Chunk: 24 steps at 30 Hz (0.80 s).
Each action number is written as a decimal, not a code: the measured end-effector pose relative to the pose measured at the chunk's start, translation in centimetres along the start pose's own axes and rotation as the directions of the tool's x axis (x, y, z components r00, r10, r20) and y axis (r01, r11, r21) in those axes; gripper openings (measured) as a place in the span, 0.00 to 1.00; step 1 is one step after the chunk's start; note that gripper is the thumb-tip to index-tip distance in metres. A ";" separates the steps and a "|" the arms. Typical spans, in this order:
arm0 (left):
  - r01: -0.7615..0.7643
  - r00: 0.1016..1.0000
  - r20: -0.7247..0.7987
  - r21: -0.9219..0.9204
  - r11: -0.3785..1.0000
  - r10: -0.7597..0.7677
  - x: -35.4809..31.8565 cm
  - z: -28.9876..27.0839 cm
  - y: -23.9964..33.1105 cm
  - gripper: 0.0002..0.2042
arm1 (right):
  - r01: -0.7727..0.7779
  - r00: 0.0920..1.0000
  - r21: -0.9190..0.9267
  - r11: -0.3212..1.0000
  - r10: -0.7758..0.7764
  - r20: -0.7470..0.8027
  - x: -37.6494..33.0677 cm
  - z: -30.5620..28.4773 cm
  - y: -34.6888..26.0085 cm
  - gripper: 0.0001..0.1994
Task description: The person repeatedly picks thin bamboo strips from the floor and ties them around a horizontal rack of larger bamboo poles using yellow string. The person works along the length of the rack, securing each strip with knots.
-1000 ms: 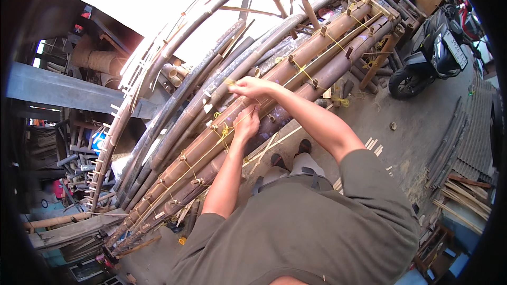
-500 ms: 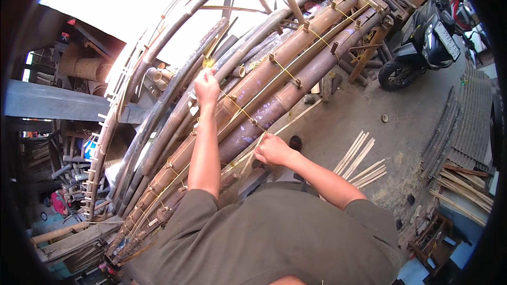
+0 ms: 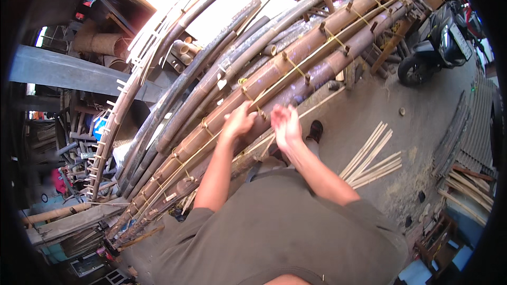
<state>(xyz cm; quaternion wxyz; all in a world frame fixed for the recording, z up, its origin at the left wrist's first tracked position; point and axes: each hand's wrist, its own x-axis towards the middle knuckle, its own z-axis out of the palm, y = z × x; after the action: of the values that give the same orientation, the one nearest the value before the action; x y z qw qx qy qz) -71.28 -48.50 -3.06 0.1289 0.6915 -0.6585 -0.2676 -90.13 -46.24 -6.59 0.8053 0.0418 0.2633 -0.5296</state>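
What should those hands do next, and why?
Perhaps the left hand should tug gently at the yellow cord near its fingertips, to feel whether it sits snug. Cord is strung across the bamboo poles there, close to that hand, while the right hand is open with nothing visible in it.

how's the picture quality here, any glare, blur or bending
Head view: upper middle blown out to white; head view: right hand looks slightly motion-blurred; head view: bamboo poles look bowed, perhaps partly fisheye distortion, with black corners.
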 end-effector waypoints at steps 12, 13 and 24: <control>0.067 0.985 -0.141 -0.240 0.968 -0.103 -0.8 0.5 2.8 0.16 | 0.549 0.785 -0.823 -0.145 0.428 0.448 13.1 13.6 -1.2 0.25; 0.070 0.980 -0.159 -0.280 0.957 -0.119 -0.5 0.8 1.8 0.16 | 0.403 0.770 -0.865 0.300 0.400 0.497 9.8 15.9 -1.0 0.25; -0.157 0.940 -0.325 -0.682 0.714 -0.104 4.9 -5.0 3.8 0.10 | 0.489 0.811 -0.872 -0.024 0.380 0.444 -1.5 2.3 -2.0 0.24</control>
<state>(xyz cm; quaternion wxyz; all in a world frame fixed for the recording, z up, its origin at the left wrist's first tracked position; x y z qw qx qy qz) -71.88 -54.60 2.11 0.4958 0.6170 -0.4856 -0.3709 -91.46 -46.62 -3.47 0.5934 -0.7213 0.3008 -0.1926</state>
